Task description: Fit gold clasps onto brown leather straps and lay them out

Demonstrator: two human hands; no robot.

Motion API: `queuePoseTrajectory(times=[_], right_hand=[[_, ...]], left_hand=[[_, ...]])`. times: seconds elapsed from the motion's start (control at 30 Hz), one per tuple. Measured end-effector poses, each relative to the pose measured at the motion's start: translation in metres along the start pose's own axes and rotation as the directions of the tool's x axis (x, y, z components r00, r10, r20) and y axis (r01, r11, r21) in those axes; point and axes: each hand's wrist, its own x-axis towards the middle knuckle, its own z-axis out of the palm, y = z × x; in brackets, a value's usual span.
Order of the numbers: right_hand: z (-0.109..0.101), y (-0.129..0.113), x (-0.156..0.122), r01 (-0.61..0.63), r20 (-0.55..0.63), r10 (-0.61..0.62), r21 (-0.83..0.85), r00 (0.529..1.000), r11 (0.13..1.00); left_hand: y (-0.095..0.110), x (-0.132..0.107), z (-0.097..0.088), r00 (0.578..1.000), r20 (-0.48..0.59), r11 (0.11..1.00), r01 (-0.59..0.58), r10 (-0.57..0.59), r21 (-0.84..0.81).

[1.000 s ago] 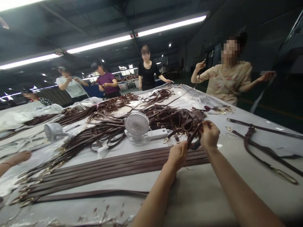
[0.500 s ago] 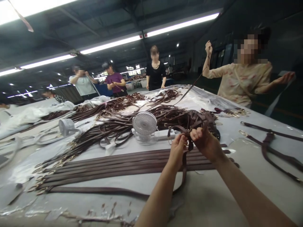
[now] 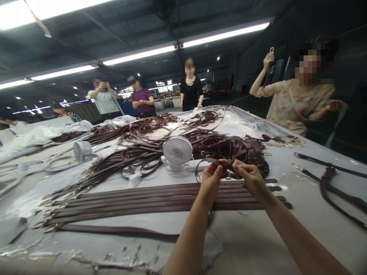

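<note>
Both my hands meet over the table just right of a white desk fan. My left hand is closed on a dark brown leather strap, which loops out to its left with a metal clip at the end. My right hand pinches the same strap where small metal fittings show between the hands. Exactly how the fittings sit is too small to tell. Several long brown straps lie side by side beneath my hands, their gold clips gathered at the left.
A heap of brown straps spreads behind the fan. A second small white fan stands farther left. At the right lies a branched strap with a gold clip. Across the right table edge a co-worker holds up a strap; other people stand behind.
My right hand has turned and lowered slightly, its fingers now pinching closer to the left hand. The co-worker at right has raised a strap's clip higher. The whole view has shifted a little.
</note>
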Motion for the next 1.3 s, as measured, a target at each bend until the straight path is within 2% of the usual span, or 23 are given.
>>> queuePoseTrajectory(times=[0.23,0.33,0.5,0.6,0.8,0.93,1.03,1.13,1.3], right_hand=[[-0.005,-0.018,0.002,0.015,0.101,-0.003,-0.114,0.995,0.993],[-0.001,-0.017,0.001,0.040,0.033,-0.036,-0.139,0.999,0.989],[0.008,-0.008,-0.001,0.037,-0.094,-0.045,-0.087,0.995,0.995],[0.010,-0.007,-0.001,0.028,-0.114,-0.037,-0.076,0.993,0.997],[0.006,-0.014,-0.003,0.065,0.022,-0.063,-0.125,0.998,0.990],[0.013,-0.015,-0.004,0.049,-0.129,-0.066,-0.130,0.989,0.990],[0.022,-0.013,-0.004,0.039,-0.214,-0.068,-0.141,0.974,0.989],[0.030,-0.010,-0.007,0.035,-0.244,-0.069,-0.142,0.967,0.989],[0.031,0.011,-0.019,-0.075,-0.271,0.051,-0.078,0.961,0.994]], left_hand=[[-0.002,-0.004,0.003,1.000,-0.015,1.000,0.000,0.000,0.015],[-0.004,-0.003,0.002,0.998,-0.054,1.000,0.021,-0.022,-0.014],[-0.005,-0.001,0.003,0.997,-0.072,0.996,0.016,-0.022,-0.083],[-0.005,-0.002,0.004,0.996,-0.091,0.995,0.000,-0.009,-0.102],[-0.005,-0.003,0.005,0.998,-0.060,0.998,-0.034,0.031,-0.057],[-0.005,-0.002,0.005,0.999,-0.024,0.999,-0.022,0.021,-0.047],[-0.006,0.000,0.003,0.999,-0.036,0.997,-0.016,0.013,-0.073],[-0.007,-0.004,0.004,0.997,-0.074,0.998,-0.042,0.039,-0.048],[-0.015,-0.018,0.007,0.992,-0.088,0.995,-0.087,0.092,0.056]])
